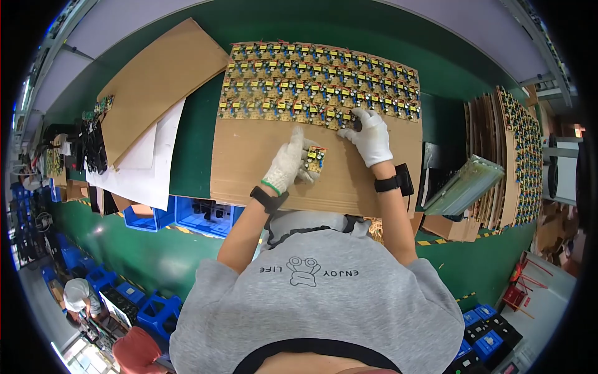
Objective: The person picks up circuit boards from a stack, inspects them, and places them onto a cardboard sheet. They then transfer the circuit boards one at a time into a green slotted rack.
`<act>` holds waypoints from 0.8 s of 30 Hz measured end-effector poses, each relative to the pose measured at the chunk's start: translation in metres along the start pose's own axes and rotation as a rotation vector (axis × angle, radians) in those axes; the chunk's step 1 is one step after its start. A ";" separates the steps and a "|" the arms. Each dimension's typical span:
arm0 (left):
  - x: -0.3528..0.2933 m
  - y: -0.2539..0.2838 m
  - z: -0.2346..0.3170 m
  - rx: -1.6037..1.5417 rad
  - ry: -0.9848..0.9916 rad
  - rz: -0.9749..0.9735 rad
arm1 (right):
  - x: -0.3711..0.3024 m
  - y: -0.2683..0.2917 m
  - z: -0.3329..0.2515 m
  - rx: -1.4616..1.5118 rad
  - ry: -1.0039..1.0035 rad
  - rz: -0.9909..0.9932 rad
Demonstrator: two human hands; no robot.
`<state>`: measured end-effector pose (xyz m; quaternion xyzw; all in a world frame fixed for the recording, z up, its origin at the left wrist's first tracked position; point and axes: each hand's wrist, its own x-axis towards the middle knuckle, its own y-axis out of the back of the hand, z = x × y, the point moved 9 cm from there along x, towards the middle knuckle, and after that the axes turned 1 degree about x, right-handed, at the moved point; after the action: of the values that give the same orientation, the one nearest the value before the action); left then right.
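My left hand (284, 164), in a knitted white glove, is closed around a small yellow circuit board (316, 159) with dark, blue and green parts on it. It hovers over the bare near part of a cardboard sheet (249, 156). My right hand (373, 138), in a smoother white glove, grips another circuit board (344, 117) at the near edge of the laid-out boards, with thumb and fingers curled about its right end. Several tight rows of like boards (299, 78) cover the far part of the sheet.
More cardboard (162, 81) and white paper (163, 149) lie on the green table at left. Upright cardboard sheets (492, 156), one bearing boards (528, 162), stand at right beside a greenish clear stack (467, 184). Blue bins (202, 215) sit below. Another person (78, 296) is at lower left.
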<state>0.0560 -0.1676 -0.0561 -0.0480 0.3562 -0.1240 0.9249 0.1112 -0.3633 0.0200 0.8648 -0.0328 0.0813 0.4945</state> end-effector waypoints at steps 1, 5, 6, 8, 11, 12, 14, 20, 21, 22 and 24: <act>0.002 0.002 -0.001 0.005 -0.007 0.006 | 0.001 -0.002 0.006 0.006 -0.058 -0.021; 0.000 -0.003 0.001 -0.067 0.010 0.000 | 0.004 0.004 -0.001 0.027 0.017 0.035; -0.003 -0.005 0.004 -0.068 0.009 0.001 | 0.003 0.005 -0.002 0.011 0.014 0.013; -0.013 -0.009 0.013 -0.137 -0.017 0.027 | 0.000 0.012 -0.009 -0.005 0.015 -0.007; -0.017 -0.014 0.019 -0.060 -0.034 -0.017 | -0.016 0.043 -0.040 -0.002 0.108 0.140; -0.017 -0.018 0.019 -0.060 -0.032 -0.020 | -0.022 0.042 -0.063 0.089 0.204 0.003; -0.015 -0.021 0.027 -0.008 -0.106 0.037 | -0.034 0.027 -0.096 0.142 0.332 -0.268; -0.014 -0.045 0.038 -0.015 -0.092 -0.117 | -0.037 0.025 -0.052 0.182 0.164 -0.137; -0.014 -0.047 0.039 0.042 -0.095 -0.132 | -0.034 0.030 -0.035 0.121 0.084 -0.107; -0.014 -0.047 0.040 0.073 -0.074 -0.141 | -0.031 0.034 -0.023 0.012 0.069 -0.056; -0.014 -0.049 0.042 0.143 -0.065 -0.132 | -0.021 0.038 0.002 -0.091 0.029 -0.068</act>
<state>0.0643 -0.2113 -0.0075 -0.0090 0.3124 -0.2083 0.9268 0.0852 -0.3844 0.0476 0.8407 0.0001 0.0752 0.5363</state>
